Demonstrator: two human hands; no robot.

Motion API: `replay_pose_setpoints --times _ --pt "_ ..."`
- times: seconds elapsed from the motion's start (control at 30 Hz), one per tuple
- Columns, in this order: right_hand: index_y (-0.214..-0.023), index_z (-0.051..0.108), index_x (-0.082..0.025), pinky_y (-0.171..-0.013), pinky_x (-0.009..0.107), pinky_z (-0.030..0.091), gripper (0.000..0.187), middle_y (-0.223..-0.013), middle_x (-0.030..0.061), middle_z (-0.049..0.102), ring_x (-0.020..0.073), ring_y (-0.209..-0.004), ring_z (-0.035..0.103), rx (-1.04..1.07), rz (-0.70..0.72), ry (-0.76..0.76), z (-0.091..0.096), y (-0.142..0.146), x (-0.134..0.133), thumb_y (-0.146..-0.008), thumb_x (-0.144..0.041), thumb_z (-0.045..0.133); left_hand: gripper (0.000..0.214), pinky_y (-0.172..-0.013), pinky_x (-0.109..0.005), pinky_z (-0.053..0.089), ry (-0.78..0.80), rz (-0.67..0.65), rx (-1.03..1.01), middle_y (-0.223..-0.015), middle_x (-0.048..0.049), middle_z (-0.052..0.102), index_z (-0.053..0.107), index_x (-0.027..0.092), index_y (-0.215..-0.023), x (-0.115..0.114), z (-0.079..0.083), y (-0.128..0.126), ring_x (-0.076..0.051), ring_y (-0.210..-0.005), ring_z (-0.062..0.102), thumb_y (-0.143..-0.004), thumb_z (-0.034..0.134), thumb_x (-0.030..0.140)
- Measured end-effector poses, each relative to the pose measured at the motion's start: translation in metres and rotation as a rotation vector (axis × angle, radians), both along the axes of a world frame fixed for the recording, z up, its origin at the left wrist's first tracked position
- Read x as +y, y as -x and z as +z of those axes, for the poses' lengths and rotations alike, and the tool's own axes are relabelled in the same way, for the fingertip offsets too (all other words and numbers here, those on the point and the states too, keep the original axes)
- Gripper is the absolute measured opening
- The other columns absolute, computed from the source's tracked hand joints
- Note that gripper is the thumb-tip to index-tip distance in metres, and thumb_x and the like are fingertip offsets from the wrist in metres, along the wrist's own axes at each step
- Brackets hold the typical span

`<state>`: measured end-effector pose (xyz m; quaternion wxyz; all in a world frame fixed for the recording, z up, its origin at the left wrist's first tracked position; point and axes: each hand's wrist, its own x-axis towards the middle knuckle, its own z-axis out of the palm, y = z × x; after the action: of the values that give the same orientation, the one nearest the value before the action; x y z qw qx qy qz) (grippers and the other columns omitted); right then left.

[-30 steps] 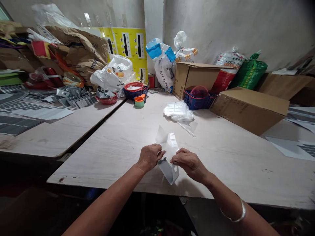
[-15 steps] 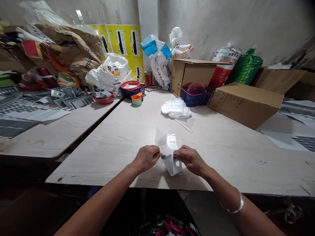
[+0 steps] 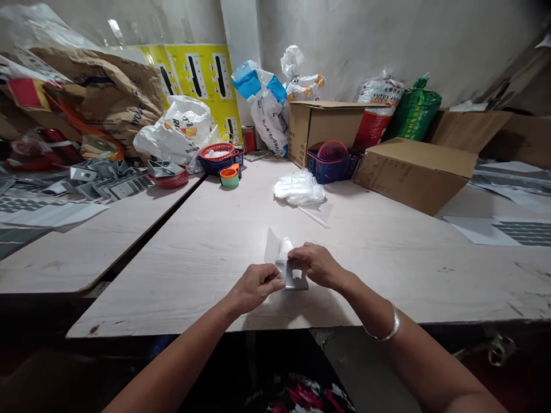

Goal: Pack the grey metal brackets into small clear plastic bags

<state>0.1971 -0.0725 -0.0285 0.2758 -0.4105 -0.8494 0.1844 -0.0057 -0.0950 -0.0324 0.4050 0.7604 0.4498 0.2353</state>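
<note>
A small grey card piece with a cut-out slot [image 3: 295,276] lies partly inside a clear plastic sleeve [image 3: 275,250] near the front edge of the pale wooden table [image 3: 206,252]. My left hand [image 3: 255,287] pinches the left side of the card and sleeve. My right hand [image 3: 314,264], a metal bangle on its wrist, grips the card's upper right edge. Both hands touch the table top.
A pile of clear bags [image 3: 299,188] lies further back. Behind it stand a blue basket [image 3: 329,166], cardboard boxes [image 3: 413,172], a red basket [image 3: 217,155], an orange-green tape roll [image 3: 229,176] and sacks. Grey card pieces [image 3: 107,180] cover the left table.
The grey card, held upright and hanging below the sleeve before, now lies flatter and further into the sleeve. Both hands have closed in together. My view shifted right.
</note>
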Motion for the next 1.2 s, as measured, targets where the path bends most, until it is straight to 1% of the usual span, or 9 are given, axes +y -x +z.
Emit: replay_pose_setpoints --times 0.1,0.27,0.4,0.53,0.63,0.77,0.83,1.0,1.2 --pt "-0.078 0.066 -0.024 -0.058 0.025 0.029 0.015 -0.069 0.0015 0.062 0.0148 -0.069 0.05 -0.055 0.014 -0.015 0.005 0.01 0.003 -0.075 -0.012 0.058 0.026 -0.049 -0.021 0.025 0.155 0.053 -0.16 -0.056 0.0046 0.043 0.054 0.015 -0.064 -0.001 -0.005 -0.003 -0.008 -0.052 0.036 -0.072 0.061 0.039" --pt "-0.08 0.066 -0.021 -0.061 0.025 0.032 0.014 -0.071 0.0019 0.062 0.0143 -0.068 0.05 -0.013 0.013 -0.02 0.001 0.02 0.004 -0.076 -0.012 0.056 0.029 -0.043 -0.02 0.019 0.409 0.265 -0.362 -0.047 0.0065 0.038 0.047 0.015 -0.056 -0.001 -0.012 -0.007 -0.005 -0.043 0.031 -0.066 0.064 0.037" --pt "-0.081 0.065 -0.023 -0.065 0.025 0.036 0.01 -0.071 0.0004 0.061 0.014 -0.068 0.051 0.12 0.011 -0.016 -0.009 0.02 0.002 -0.08 -0.018 0.056 0.032 -0.041 -0.02 0.014 0.516 0.245 -0.452 -0.045 0.0069 0.037 0.044 0.015 -0.053 0.001 -0.015 -0.005 -0.003 -0.04 0.03 -0.061 0.069 0.034" --pt "-0.102 0.06 -0.024 -0.069 0.028 0.041 0.023 -0.098 0.0053 0.061 0.0174 -0.084 0.053 0.352 -0.142 -0.038 -0.017 0.012 -0.01 -0.081 -0.035 0.058 0.031 -0.04 -0.019 0.011 0.533 0.311 -0.608 -0.042 0.007 0.038 0.047 0.014 -0.054 0.006 -0.018 0.002 -0.001 -0.038 0.024 -0.059 0.072 0.032" --pt "-0.108 0.057 -0.025 -0.066 0.028 0.044 0.036 -0.107 0.0074 0.054 0.0178 -0.087 0.053 0.437 -0.217 0.041 -0.028 0.005 -0.024 -0.077 -0.041 0.063 0.03 -0.04 -0.017 0.011 0.535 0.378 -0.706 -0.042 0.0067 0.038 0.05 0.013 -0.055 0.009 -0.02 0.008 -0.001 -0.038 0.023 -0.057 0.074 0.03" --pt "-0.108 0.056 -0.023 -0.059 0.025 0.045 0.044 -0.096 0.0042 0.053 0.0132 -0.074 0.052 0.581 -0.199 0.272 -0.047 0.005 -0.036 -0.069 -0.04 0.069 0.029 -0.039 -0.016 0.012 0.54 0.406 -0.792 -0.042 0.0062 0.04 0.05 0.013 -0.056 0.01 -0.024 0.008 -0.001 -0.039 0.025 -0.058 0.075 0.027" --pt "-0.103 0.058 -0.022 -0.06 0.024 0.044 0.039 -0.086 0.0011 0.055 0.0116 -0.069 0.051 0.691 -0.179 0.353 -0.052 0.008 -0.038 -0.068 -0.036 0.07 0.029 -0.038 -0.016 0.012 0.554 0.405 -0.825 -0.044 0.0063 0.04 0.05 0.013 -0.057 0.009 -0.026 0.005 -0.001 -0.039 0.025 -0.058 0.076 0.026" --pt "-0.076 0.061 -0.019 -0.059 0.025 0.043 0.012 -0.067 -0.0024 0.055 0.0106 -0.061 0.051 0.868 -0.205 0.467 -0.049 0.016 -0.039 -0.07 -0.029 0.066 0.03 -0.038 -0.015 0.015 0.576 0.402 -0.886 -0.048 0.0069 0.04 0.048 0.013 -0.058 0.008 -0.032 0.0 0.0 -0.04 0.027 -0.059 0.076 0.025" --pt "-0.068 0.059 -0.016 -0.05 0.025 0.044 0.02 -0.055 -0.0026 0.054 0.0105 -0.051 0.052 1.037 -0.248 0.669 -0.049 0.018 -0.04 -0.07 -0.034 0.068 0.029 -0.038 -0.016 0.015 0.465 0.423 -0.815 -0.052 0.007 0.04 0.047 0.014 -0.061 0.005 -0.039 0.002 -0.001 -0.042 0.029 -0.061 0.074 0.027"
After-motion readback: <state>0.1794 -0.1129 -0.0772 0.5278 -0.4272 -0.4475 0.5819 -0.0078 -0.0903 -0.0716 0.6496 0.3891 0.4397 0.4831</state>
